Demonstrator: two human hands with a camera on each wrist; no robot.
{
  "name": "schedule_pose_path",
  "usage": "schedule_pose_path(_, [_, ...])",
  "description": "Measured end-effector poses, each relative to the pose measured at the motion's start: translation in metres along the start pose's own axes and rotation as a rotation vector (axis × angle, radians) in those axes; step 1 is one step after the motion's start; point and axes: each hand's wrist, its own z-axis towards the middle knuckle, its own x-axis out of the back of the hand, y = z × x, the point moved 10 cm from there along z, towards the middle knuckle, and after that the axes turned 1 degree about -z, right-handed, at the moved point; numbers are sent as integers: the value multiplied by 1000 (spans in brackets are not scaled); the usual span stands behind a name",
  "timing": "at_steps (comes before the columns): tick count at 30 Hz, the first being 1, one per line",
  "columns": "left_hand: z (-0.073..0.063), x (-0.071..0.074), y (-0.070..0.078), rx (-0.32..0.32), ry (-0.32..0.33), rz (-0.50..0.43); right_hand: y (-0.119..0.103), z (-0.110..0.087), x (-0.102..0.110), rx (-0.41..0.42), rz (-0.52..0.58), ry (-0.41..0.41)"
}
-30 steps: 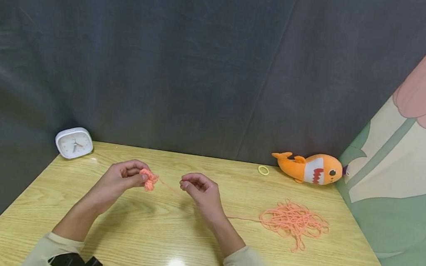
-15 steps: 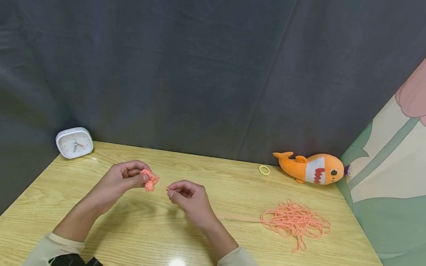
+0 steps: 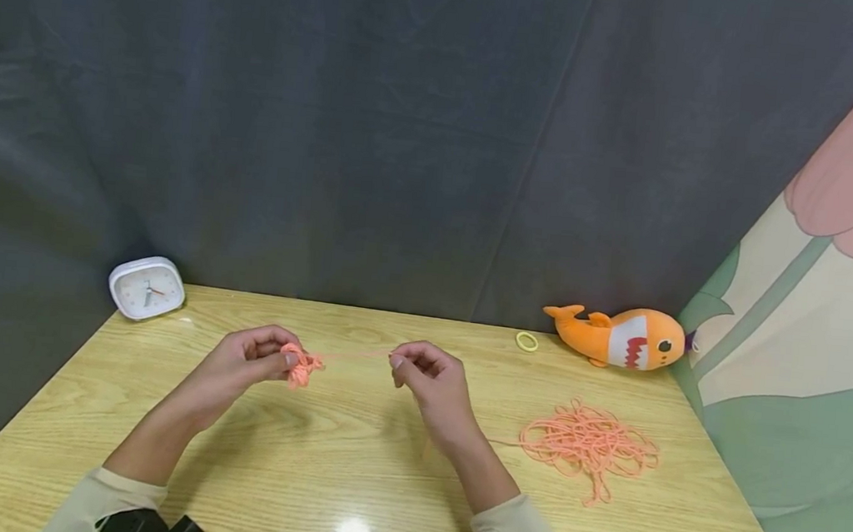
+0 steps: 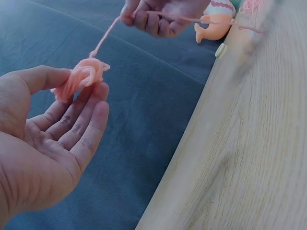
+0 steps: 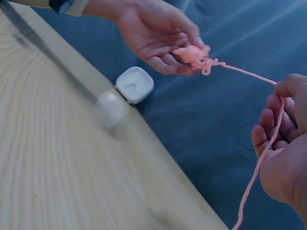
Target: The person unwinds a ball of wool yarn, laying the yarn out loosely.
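Observation:
Between thumb and fingertips my left hand (image 3: 250, 356) pinches a small wound bundle of coral yarn (image 4: 81, 79), held above the table. A single strand (image 5: 249, 73) runs taut from the bundle to my right hand (image 3: 432, 387), whose thumb and forefinger pinch it. Past that pinch, the strand crosses the right palm and hangs down in the right wrist view. It leads on to a loose, tangled heap of the same yarn (image 3: 589, 442) on the table at the right.
A white clock (image 3: 147, 287) stands at the table's back left corner. An orange shark plush (image 3: 627, 339) lies at the back right, with a yellow ring (image 3: 527, 341) beside its tail. A dark curtain (image 3: 376, 137) hangs behind the wooden table (image 3: 305, 474).
My right hand first came left toward the bundle, then drew away to the right and slightly up, stretching the strand. My left hand has barely moved and keeps its pinch on the bundle.

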Motion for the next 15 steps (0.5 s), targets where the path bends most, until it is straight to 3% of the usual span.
schedule_pose_path(12, [-2, 5, 3, -24, 18, -18, -19, -10, 49, 37, 47, 85])
schedule_pose_path(15, [-2, 5, 4, -28, 18, -21, -23, -14, 60, 45, 16, 104])
